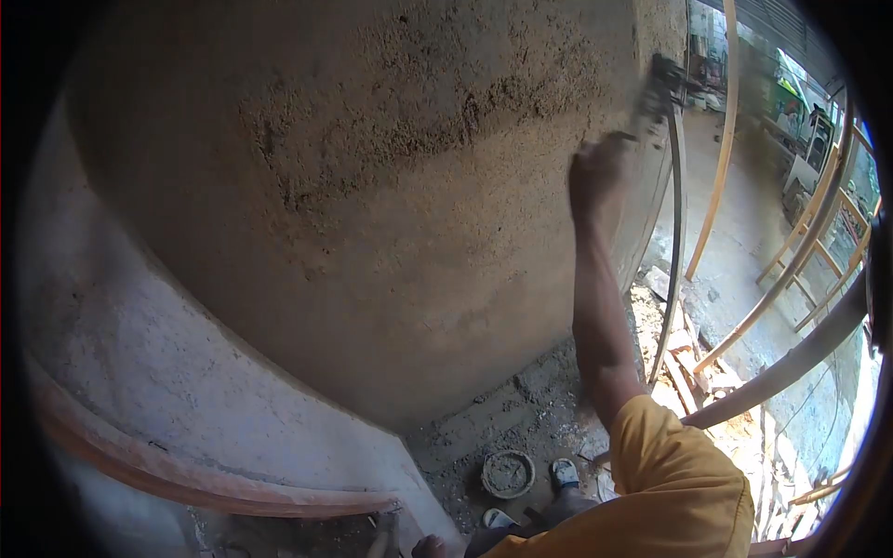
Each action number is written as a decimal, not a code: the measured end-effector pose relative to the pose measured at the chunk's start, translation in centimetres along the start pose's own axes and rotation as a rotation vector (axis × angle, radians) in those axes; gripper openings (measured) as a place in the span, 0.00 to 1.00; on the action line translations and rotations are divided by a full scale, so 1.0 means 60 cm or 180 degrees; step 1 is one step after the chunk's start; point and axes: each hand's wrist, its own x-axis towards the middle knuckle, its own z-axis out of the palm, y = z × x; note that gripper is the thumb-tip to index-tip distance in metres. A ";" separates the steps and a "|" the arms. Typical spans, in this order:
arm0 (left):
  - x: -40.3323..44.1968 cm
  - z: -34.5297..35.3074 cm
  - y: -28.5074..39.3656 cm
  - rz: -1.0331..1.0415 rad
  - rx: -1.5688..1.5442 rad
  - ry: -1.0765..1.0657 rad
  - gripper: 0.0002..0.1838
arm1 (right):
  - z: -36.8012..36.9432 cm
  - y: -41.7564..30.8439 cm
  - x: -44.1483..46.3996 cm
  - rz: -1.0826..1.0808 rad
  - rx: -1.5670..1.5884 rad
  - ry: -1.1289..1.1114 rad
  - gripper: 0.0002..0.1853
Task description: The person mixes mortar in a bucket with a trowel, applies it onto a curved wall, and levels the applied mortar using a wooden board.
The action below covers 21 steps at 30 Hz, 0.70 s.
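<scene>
My right hand (600, 177) is raised in front of the wall, its fingers closed on a short handle. The tool, which looks like a trowel (646, 110), is smeared by motion near the wall's right edge. Dark clumps, likely mortar, show around its far end. The wall (437, 260) has a rough, crumbly band of plaster across its upper part and a smoother surface below. My left hand (428, 548) just shows at the bottom edge, curled like a fist; what it holds, if anything, is hidden.
A round pan of grey mortar (508, 474) sits on the ground by my feet (564, 472). Wooden poles (714, 205) stand along the right, with rubble and boards (688, 344) beneath. A pale low wall (233, 391) and a curved reddish pole (223, 488) run along the left.
</scene>
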 end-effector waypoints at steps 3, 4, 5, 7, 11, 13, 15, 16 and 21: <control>0.020 -0.004 -0.076 0.1275 0.0870 -0.0412 0.10 | -0.196 -0.079 -0.298 -0.0196 0.0691 -0.3766 0.10; 0.043 0.008 -0.118 0.1840 0.1078 -0.0683 0.10 | -0.304 -0.088 -0.409 -0.0267 0.0459 -0.4383 0.11; 0.025 0.039 -0.108 0.0451 0.0493 -0.0267 0.11 | -0.418 -0.116 -0.467 -0.0044 0.0935 -0.4178 0.10; -0.039 0.095 -0.020 -0.0724 -0.0142 0.0300 0.12 | -0.635 -0.092 -0.570 0.1289 0.0370 -0.6385 0.13; -0.067 0.138 -0.078 -0.0950 0.0178 0.0440 0.16 | -0.887 -0.007 -0.657 0.1659 0.0025 -0.7322 0.15; -0.061 0.174 -0.117 -0.0838 0.1083 0.0586 0.23 | -0.964 0.055 -0.697 0.1609 -0.0557 -0.7715 0.16; -0.065 0.204 -0.240 -0.1053 0.1571 0.0725 0.29 | -0.985 0.136 -0.774 0.1452 -0.1487 -0.8303 0.18; -0.072 0.219 -0.322 -0.1072 0.1933 0.0799 0.31 | -0.996 0.185 -0.828 0.1317 -0.2112 -0.8817 0.20; -0.064 0.316 -0.328 -0.1956 0.2522 0.0870 0.33 | -1.051 0.408 -1.152 0.0630 -0.2115 -0.8678 0.23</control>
